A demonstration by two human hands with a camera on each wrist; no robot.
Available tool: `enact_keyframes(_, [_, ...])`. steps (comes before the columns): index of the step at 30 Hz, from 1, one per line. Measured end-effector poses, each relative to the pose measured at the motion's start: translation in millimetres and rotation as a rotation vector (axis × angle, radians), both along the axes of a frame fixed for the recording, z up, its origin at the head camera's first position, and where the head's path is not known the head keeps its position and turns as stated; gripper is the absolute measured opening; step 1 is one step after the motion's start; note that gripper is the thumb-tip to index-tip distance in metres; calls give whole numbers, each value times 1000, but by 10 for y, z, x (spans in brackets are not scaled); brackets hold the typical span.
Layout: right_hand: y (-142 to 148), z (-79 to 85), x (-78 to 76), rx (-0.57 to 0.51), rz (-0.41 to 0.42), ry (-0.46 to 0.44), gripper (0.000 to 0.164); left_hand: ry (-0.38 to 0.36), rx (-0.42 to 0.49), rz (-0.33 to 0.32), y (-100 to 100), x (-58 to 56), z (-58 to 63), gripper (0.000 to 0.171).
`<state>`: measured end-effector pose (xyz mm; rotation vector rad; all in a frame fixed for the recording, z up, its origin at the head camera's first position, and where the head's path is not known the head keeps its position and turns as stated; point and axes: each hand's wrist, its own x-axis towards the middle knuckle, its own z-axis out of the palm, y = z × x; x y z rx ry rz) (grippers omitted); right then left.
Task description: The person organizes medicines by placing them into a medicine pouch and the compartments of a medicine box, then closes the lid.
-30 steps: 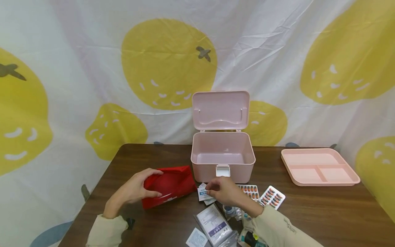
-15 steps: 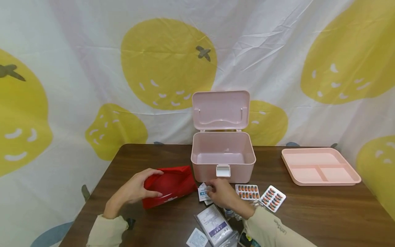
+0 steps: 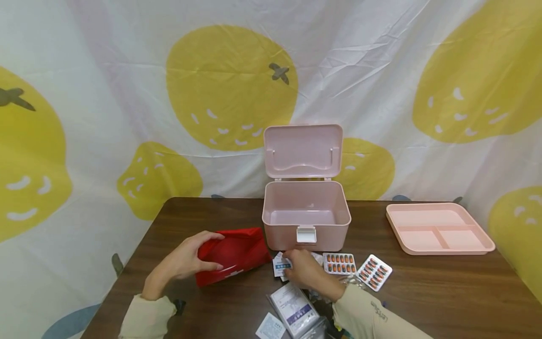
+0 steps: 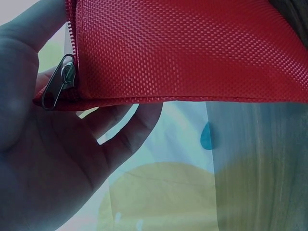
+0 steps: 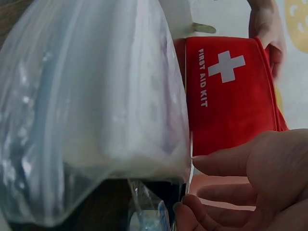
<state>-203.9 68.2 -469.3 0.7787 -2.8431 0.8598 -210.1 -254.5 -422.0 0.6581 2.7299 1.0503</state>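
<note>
My left hand [image 3: 186, 259] grips the end of a red first aid kit pouch [image 3: 237, 254], thumb on the near side and fingers over the top. Its zipper pull [image 4: 60, 82] hangs beside the palm in the left wrist view. The right wrist view shows the pouch's white cross [image 5: 226, 67]. My right hand [image 3: 306, 270] is down among small white sachets [image 3: 281, 266] in front of the pink box, thumb and fingers closing on a thin white edge; the fingertips are hidden in the head view. A clear-bagged white pack [image 3: 294, 308] lies just below this hand.
The pink box [image 3: 306, 238] stands with its lid up behind the hands. Two capsule blister packs [image 3: 339, 263] lie right of my right hand. A divided pink tray [image 3: 440, 230] rests farther right. Another sachet [image 3: 271, 326] lies near the front.
My right hand has lowered onto the sachets and shifted slightly forward and right, and the sachets have slid a little. The left hand and red pouch have stayed in place.
</note>
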Motion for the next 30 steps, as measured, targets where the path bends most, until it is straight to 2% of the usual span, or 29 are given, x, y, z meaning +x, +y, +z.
enact_keyframes(9, [85, 14, 12, 19, -33, -93, 34, -8, 1, 1, 2, -13, -6, 65])
enact_keyframes(19, [164, -29, 19, -11, -21, -111, 34, -11, -1, 4, 17, -34, -6, 64])
enact_keyframes(30, [201, -66, 6, -46, -57, -144, 36, -1, 6, -14, 44, -34, -10, 63])
